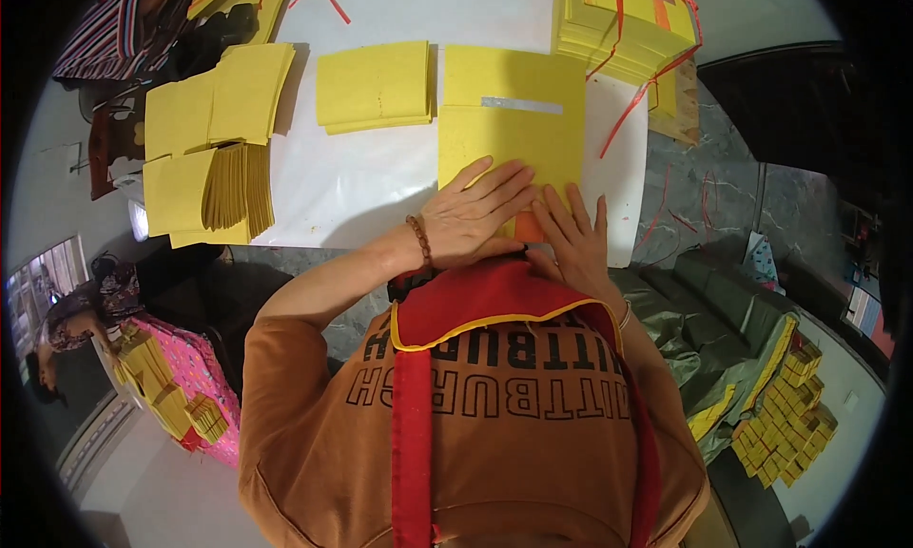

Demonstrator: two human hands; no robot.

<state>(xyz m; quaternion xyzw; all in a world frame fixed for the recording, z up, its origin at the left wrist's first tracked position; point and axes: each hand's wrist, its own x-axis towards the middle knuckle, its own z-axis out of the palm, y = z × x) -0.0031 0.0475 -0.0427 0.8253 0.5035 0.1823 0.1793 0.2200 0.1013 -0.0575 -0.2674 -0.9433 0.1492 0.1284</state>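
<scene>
A yellow paper sheet (pixel 514 149) lies before me at the table's near edge, with a silver strip (pixel 521 104) across its upper part. My left hand (pixel 478 208) rests on the lower part of the sheet, fingers stretched out and flat. Beside it, my right hand (pixel 576 236) lies with its fingers spread at the sheet's lower right corner. Between the two hands an orange patch (pixel 529 228) shows; the hands cover part of it. Neither hand grips anything. To the left of the sheet sits a low stack of folded yellow paper (pixel 373 84).
Stacks of folded yellow paper (pixel 228 96) fill the white table's (pixel 352 201) left end. At the far right stands a yellow pile (pixel 609 25) with red ribbon (pixel 623 120). A person in striped clothing (pixel 124 25) is at far left. More yellow bundles (pixel 785 420) lie lower right.
</scene>
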